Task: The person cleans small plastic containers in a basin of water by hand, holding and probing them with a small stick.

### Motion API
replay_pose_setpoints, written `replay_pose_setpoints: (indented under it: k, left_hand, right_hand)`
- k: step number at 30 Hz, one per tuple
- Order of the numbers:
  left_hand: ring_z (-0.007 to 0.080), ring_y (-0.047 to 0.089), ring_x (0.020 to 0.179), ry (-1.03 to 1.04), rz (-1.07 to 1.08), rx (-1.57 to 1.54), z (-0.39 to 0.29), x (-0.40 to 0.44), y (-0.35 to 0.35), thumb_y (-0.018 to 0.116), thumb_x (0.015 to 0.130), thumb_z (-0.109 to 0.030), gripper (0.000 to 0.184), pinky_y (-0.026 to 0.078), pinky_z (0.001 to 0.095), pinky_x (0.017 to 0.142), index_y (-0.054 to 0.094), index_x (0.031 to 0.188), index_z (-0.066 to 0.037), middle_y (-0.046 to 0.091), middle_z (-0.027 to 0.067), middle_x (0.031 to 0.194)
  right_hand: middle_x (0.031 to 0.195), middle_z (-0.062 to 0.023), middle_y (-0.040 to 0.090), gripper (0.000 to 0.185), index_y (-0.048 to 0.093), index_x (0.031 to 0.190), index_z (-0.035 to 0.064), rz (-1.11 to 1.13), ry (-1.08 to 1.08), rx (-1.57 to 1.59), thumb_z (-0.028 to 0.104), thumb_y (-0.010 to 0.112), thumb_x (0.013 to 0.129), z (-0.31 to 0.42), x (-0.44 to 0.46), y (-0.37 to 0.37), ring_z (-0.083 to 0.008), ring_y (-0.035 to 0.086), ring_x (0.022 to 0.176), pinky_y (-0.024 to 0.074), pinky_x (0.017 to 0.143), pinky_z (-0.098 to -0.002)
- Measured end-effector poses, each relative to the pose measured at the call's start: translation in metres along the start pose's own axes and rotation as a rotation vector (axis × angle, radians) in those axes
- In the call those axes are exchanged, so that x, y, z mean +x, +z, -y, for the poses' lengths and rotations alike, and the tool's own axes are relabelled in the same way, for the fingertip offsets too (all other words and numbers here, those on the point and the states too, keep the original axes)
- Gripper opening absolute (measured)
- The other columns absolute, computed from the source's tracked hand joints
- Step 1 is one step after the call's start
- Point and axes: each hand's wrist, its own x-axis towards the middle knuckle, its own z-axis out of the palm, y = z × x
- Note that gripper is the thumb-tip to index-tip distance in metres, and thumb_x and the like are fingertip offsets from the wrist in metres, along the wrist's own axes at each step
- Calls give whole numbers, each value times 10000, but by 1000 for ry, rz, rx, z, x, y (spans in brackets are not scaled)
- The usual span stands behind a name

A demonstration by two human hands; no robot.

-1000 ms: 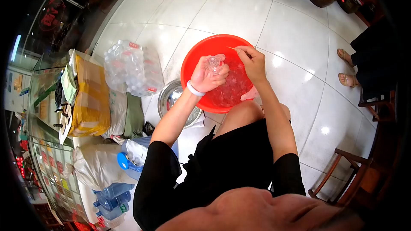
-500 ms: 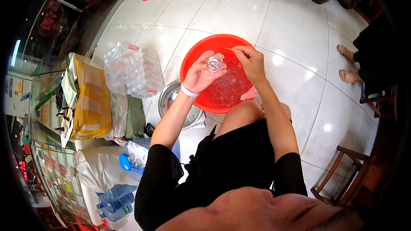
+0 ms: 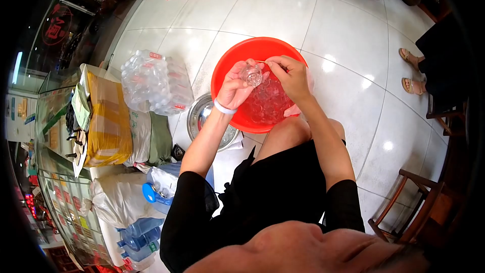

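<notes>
My left hand [image 3: 234,87] is closed round a small clear glass cup [image 3: 251,76], held over the red basin [image 3: 227,56]. Pinched in my right hand [image 3: 290,75] is a thin toothpick-like stick [image 3: 260,61], its tip at the far side of the cup; whether it touches the glass I cannot tell. Water and several clear glass pieces [image 3: 268,102] lie in the basin below. A pink cloth [image 3: 292,110] hangs at the basin's near right rim, partly behind my right forearm.
Left of the basin stands a steel bowl [image 3: 194,115] with clear items inside. Shrink-wrapped bottles [image 3: 156,82], a taped carton [image 3: 107,119] and a blue water jug [image 3: 160,197] are further left. A person's sandalled feet [image 3: 414,86] and a wooden chair [image 3: 404,207] are at right.
The cup has tilted in my left hand. My right hand has moved left, bringing the stick up to the cup's far edge.
</notes>
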Motion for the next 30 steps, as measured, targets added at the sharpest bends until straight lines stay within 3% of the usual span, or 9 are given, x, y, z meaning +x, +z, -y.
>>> replay_pose_setpoints:
  k: [6,9,15,17,18,20,24,26,30]
  left_hand:
    - [245,408,1149,20,-11,-57,3,2,2,513,647,108,408,286,470,1007,582,986,-109,496,36,1092]
    - [258,404,1152,22,-124,-168,5,0,4,513,668,96,389,284,471,1010,564,999,-101,505,50,1111]
    - [290,453,1101,-55,-241,-220,6,-1,6,515,790,-13,329,368,433,963,470,1113,-57,504,125,1129]
    - [297,503,1040,-138,-278,-192,5,-2,-1,462,874,-184,299,455,378,878,444,1132,-33,507,150,1119]
    - [297,503,1040,-138,-280,-194,5,-3,-5,462,874,-184,299,455,378,878,444,1132,-33,507,150,1119]
    - [259,556,907,-209,-230,-181,4,-3,-10,377,905,-332,391,506,314,760,434,1143,-27,541,143,1047]
    - [196,530,742,-207,-250,-144,3,-3,0,364,898,-398,447,499,254,620,424,1159,-40,532,124,1026]
    - [149,460,639,-240,-406,-60,3,-3,5,353,899,-408,431,429,216,528,443,1144,-65,533,108,952]
    - [133,425,595,-261,-387,-77,1,-2,4,340,899,-410,431,381,210,496,458,1139,-72,532,103,910]
  right_hand:
    - [694,-93,608,111,609,810,-28,15,-15,3,52,545,767,-2,1,-1,-126,559,591,416,529,-233]
    - [693,-96,611,113,609,812,-29,10,-20,5,52,546,764,-3,0,0,-130,562,592,419,532,-234]
    - [667,-89,612,115,612,812,-26,-8,-29,27,60,555,760,0,0,0,-123,557,576,421,526,-234]
    - [655,-84,608,114,613,810,-24,-15,-45,19,62,559,758,2,2,-1,-115,550,568,419,522,-232]
    - [646,-80,603,112,614,806,-23,-1,-5,2,65,564,755,3,3,-4,-107,541,560,416,518,-229]
    - [637,-76,597,111,615,802,-21,15,38,-16,67,569,753,4,4,-8,-100,533,553,413,513,-226]
    - [631,-59,589,107,615,796,-21,39,25,-61,67,573,752,1,5,-11,-83,516,547,398,502,-214]
    - [631,-55,587,107,615,795,-22,35,2,-69,66,573,752,0,6,-12,-80,516,551,394,500,-211]
    - [629,-62,574,94,620,792,-10,132,-49,-86,49,567,741,1,4,-14,-91,517,553,388,493,-222]
